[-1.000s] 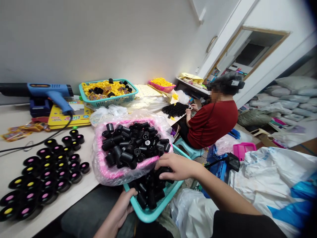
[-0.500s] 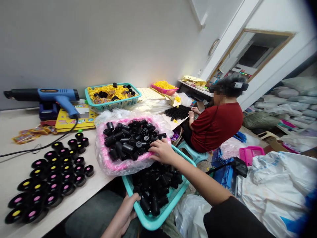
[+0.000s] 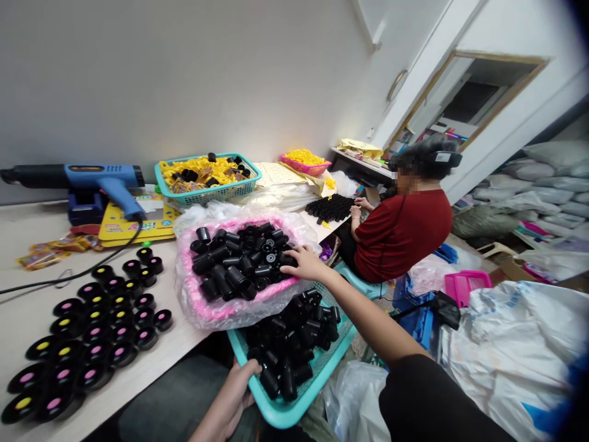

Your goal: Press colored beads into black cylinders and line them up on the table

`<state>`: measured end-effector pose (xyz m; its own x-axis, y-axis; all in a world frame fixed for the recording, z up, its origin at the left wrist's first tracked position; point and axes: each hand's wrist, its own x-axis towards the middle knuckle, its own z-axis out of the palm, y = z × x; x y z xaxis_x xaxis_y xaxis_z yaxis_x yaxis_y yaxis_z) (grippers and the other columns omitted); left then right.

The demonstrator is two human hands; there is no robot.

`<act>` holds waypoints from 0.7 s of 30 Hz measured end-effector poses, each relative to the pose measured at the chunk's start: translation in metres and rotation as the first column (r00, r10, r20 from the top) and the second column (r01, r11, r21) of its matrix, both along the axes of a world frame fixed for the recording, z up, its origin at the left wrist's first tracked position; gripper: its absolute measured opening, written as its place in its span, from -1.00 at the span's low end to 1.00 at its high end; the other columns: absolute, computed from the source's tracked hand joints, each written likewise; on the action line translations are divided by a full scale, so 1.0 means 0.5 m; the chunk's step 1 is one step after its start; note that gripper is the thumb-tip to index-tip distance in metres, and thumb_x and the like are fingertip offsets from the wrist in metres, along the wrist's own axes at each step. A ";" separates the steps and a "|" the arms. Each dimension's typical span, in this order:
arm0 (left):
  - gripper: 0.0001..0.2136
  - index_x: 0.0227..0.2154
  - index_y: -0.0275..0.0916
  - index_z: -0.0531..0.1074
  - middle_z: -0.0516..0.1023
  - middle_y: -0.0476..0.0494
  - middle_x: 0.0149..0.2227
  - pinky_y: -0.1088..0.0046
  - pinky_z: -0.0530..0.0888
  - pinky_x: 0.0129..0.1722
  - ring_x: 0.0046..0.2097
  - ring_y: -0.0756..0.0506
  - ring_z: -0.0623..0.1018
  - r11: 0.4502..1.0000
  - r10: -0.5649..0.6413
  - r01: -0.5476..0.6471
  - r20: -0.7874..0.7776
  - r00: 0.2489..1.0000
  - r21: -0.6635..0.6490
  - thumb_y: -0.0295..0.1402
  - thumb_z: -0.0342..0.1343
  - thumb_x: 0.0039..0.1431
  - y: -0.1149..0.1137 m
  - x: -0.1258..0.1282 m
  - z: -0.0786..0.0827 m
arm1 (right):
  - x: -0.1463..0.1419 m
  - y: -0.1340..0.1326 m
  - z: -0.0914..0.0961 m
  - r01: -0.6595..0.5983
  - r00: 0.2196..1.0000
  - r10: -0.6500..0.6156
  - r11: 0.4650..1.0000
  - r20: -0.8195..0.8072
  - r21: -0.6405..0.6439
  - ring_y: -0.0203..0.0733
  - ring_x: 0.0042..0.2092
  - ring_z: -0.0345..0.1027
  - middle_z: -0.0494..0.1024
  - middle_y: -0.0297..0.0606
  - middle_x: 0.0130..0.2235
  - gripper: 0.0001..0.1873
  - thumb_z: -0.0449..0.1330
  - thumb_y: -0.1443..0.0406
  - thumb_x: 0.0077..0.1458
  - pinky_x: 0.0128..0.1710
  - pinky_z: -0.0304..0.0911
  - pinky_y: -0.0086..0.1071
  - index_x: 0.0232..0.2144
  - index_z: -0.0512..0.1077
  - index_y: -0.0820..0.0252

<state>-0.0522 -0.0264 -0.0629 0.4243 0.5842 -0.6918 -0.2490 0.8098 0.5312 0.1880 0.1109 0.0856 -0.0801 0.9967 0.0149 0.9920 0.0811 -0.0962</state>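
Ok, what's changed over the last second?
Your right hand moved from over the near turquoise basket forward to the pink tub, fingertips now at the black pieces on its right side; I can't tell whether it grips one. Your left hand still holds that basket.

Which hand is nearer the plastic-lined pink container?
Right. The right hand is over the right edge of the pink container, at its black cylinders; the left hand is farther off, gripping the near turquoise basket.
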 end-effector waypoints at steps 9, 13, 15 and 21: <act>-0.75 -0.32 -0.17 0.31 0.40 0.06 -0.49 0.37 0.48 -0.33 -0.41 -0.04 0.47 0.999 0.031 -0.032 0.030 0.999 0.004 -0.47 0.14 -0.14 -0.002 0.001 0.003 | 0.011 -0.168 0.067 -0.311 0.950 0.308 0.938 -0.039 -0.156 0.00 -0.02 0.28 0.47 -0.15 -0.06 -0.54 0.33 0.12 -0.07 0.00 0.20 -0.17 -0.10 0.45 0.15; -0.75 -0.34 -0.17 0.31 0.41 0.05 -0.50 0.38 0.47 -0.32 -0.42 -0.05 0.49 1.000 0.027 -0.027 0.024 0.999 -0.005 -0.47 0.14 -0.14 -0.003 0.004 0.003 | 0.009 -0.149 0.082 -0.301 0.943 0.250 0.922 -0.221 -0.242 -0.06 -0.01 0.35 0.47 -0.18 0.00 -0.48 0.25 0.06 0.03 0.00 0.23 -0.24 0.01 0.39 0.12; -0.77 -0.35 -0.16 0.28 0.39 0.08 -0.52 0.39 0.47 -0.33 -0.45 -0.03 0.47 1.000 0.023 -0.023 0.007 1.000 -0.008 -0.48 0.13 -0.14 -0.004 0.006 0.004 | -0.008 -0.088 0.070 -0.235 0.948 0.200 0.964 -0.246 -0.124 -0.12 0.02 0.33 0.45 -0.17 0.02 -0.58 0.11 0.11 0.18 0.04 0.21 -0.27 0.03 0.36 0.15; -0.75 -0.34 -0.16 0.27 0.35 0.10 -0.55 0.40 0.46 -0.38 -0.48 -0.03 0.44 0.999 0.039 -0.039 -0.003 0.999 0.020 -0.48 0.11 -0.14 -0.005 0.009 0.012 | -0.060 0.043 0.023 -0.085 0.994 0.078 0.993 -0.078 -0.083 -0.01 -0.03 0.34 0.47 -0.01 -0.10 -0.68 0.25 0.34 0.00 -0.03 0.22 -0.22 -0.14 0.44 0.31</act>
